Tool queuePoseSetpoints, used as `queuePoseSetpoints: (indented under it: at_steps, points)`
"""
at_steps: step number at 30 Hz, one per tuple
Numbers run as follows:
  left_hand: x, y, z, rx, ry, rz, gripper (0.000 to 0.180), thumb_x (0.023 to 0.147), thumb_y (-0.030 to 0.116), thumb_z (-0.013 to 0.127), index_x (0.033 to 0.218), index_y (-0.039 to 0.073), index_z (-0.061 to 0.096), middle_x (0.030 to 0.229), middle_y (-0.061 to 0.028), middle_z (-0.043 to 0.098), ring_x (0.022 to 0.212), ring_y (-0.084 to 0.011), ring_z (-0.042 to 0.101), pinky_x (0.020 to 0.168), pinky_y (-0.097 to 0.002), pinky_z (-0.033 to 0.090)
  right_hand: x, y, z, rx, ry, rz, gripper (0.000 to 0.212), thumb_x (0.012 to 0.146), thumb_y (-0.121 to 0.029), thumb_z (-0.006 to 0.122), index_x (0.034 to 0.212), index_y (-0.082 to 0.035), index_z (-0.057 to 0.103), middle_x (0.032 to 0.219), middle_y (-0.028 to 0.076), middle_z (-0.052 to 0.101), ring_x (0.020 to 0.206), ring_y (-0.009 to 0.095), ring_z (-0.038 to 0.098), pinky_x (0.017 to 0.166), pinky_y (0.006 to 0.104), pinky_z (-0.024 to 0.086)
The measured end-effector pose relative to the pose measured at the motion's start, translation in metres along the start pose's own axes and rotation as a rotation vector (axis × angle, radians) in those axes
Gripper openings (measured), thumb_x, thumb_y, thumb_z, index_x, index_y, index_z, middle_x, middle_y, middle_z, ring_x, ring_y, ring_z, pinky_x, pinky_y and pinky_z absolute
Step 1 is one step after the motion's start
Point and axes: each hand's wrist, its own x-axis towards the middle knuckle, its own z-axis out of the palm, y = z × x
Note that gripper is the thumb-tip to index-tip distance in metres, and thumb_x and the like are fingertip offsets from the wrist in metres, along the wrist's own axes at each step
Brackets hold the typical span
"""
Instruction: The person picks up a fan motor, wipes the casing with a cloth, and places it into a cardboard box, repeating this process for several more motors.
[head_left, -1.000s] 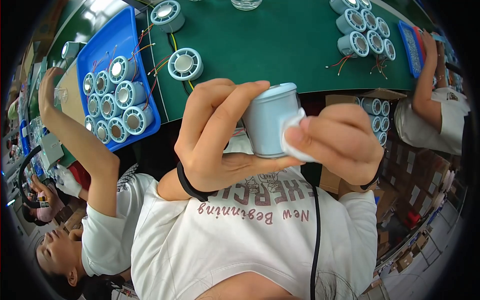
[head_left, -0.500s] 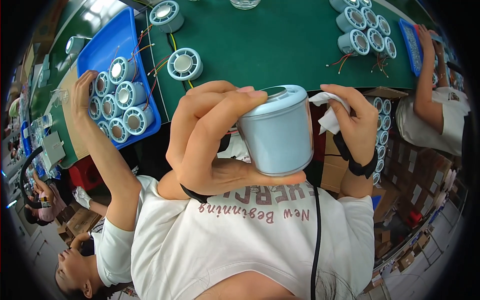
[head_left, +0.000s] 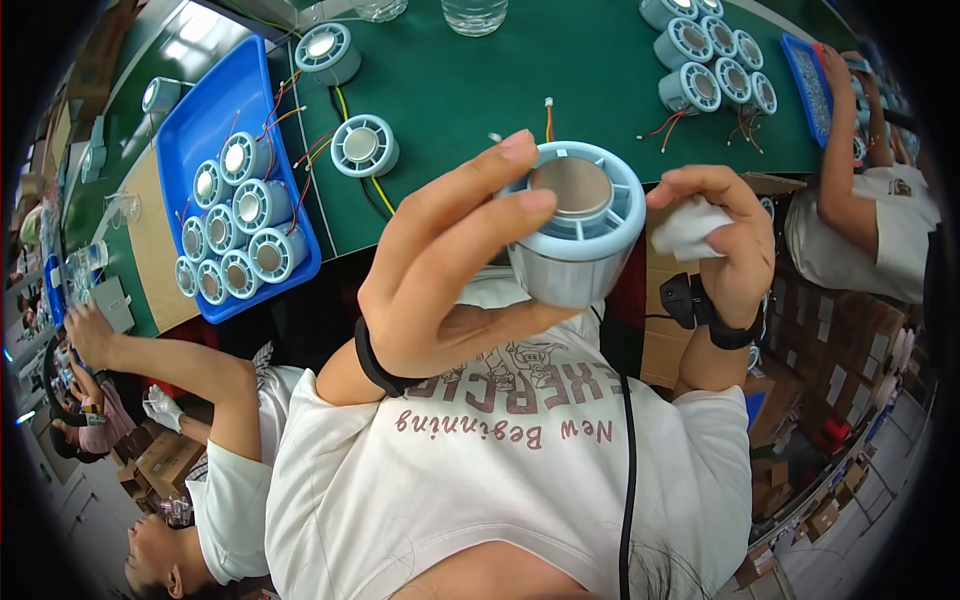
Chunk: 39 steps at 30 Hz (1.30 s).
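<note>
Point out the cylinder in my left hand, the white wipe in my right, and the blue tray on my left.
Light-blue spoked cylinder (head_left: 583, 244): head view, front of its rim.
White wipe (head_left: 690, 231): head view, crumpled middle.
Blue tray (head_left: 205, 125): head view, bare part of its floor.

A blue tray (head_left: 215, 105) lies leftward on the green tabletop (head_left: 450, 110), by its near edge; two pale-blue cylinders (head_left: 364, 146) stand beside it, clear cups (head_left: 474, 15) farther back, clustered cylinders (head_left: 690, 88) rightward.
</note>
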Motion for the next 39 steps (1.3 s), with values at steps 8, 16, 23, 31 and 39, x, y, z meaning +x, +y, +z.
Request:
queuePoseSetpoints:
  at_steps: [8,16,23,31,39]
  points:
    - [0.014,0.005,0.006,-0.119,-0.401,-0.009,0.111,0.059,0.018,0.09,0.144,0.008,0.019,0.133,-0.0286,0.045,0.12,-0.041,0.051,0.092,-0.0429,0.049,0.01,-0.016,0.01,-0.268,-0.393,-0.022,0.066,0.076,-0.034,0.074,0.126,0.003,0.053,0.107,0.011,0.062,0.092,0.016,0.06,0.079,0.0277,0.048]
    - [0.009,-0.001,0.011,-0.192,-0.215,-0.003,0.13,0.061,0.018,0.09,0.152,0.015,-0.004,0.144,-0.0299,0.034,0.131,-0.0425,0.04,0.107,-0.0478,0.032,0.004,0.002,0.005,0.325,-0.429,0.151,0.091,0.064,-0.037,0.082,0.133,0.007,0.043,0.117,0.019,0.059,0.11,0.022,0.059,0.09,0.0304,0.047]
    - [0.0,-0.014,-0.001,-0.058,-0.084,-0.108,0.104,0.072,0.015,0.083,0.151,0.006,0.016,0.148,-0.0274,0.029,0.137,-0.0385,0.03,0.112,-0.0479,0.023,-0.051,-0.008,-0.043,-0.208,0.104,-0.071,0.072,0.066,-0.004,0.079,0.131,-0.001,0.048,0.122,0.01,0.058,0.103,0.016,0.061,0.085,0.0288,0.05]
    - [-0.008,-0.03,-0.006,-0.1,-0.004,-0.264,0.054,0.084,0.005,0.067,0.133,-0.004,0.046,0.141,-0.0252,0.037,0.131,-0.0379,0.041,0.108,-0.047,0.034,-0.248,0.061,-0.119,-1.007,0.909,0.928,0.067,0.064,-0.023,0.081,0.122,0.001,0.056,0.108,0.022,0.065,0.102,0.028,0.064,0.085,0.035,0.05]
    - [-0.007,-0.023,0.016,-0.091,-0.111,-0.225,0.043,0.09,0.003,0.059,0.131,-0.004,0.048,0.14,-0.023,0.04,0.128,-0.0363,0.044,0.107,-0.0487,0.035,-0.255,0.17,-0.137,-0.95,1.084,0.887,0.077,0.066,-0.028,0.083,0.126,0.006,0.049,0.112,0.025,0.063,0.102,0.037,0.062,0.086,0.0398,0.05]
